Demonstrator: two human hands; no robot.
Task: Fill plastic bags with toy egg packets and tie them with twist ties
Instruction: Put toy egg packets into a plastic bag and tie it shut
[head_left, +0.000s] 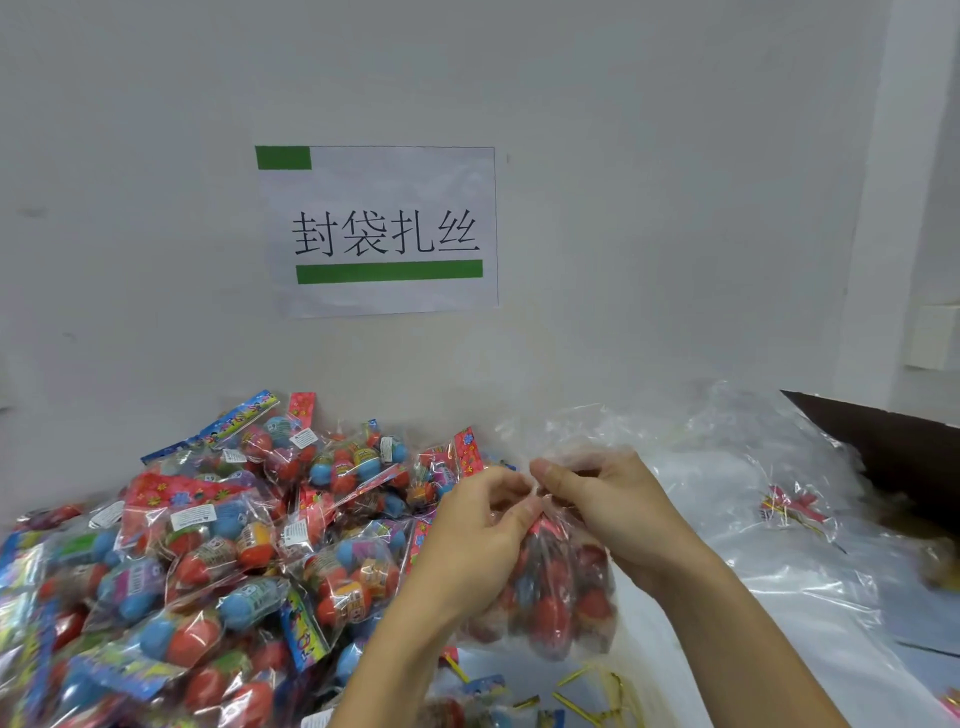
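A paper sign (382, 231) with green bars hangs on the grey wall above the tabletop (675, 675). At centre, the left hand (478, 525) and right hand (602, 499) pinch the gathered neck of a filled plastic bag (550, 587), fingers curled. Toy egg packets (197, 561) lie heaped on the left; gold twist ties (587, 696) lie below the bag.

The neck of the plastic bag (550, 587) is hidden between the left hand (483, 525) and right hand (608, 504); any twist tie there cannot be made out. The egg packet pile (208, 561) runs off the left and bottom edges, blurred there.
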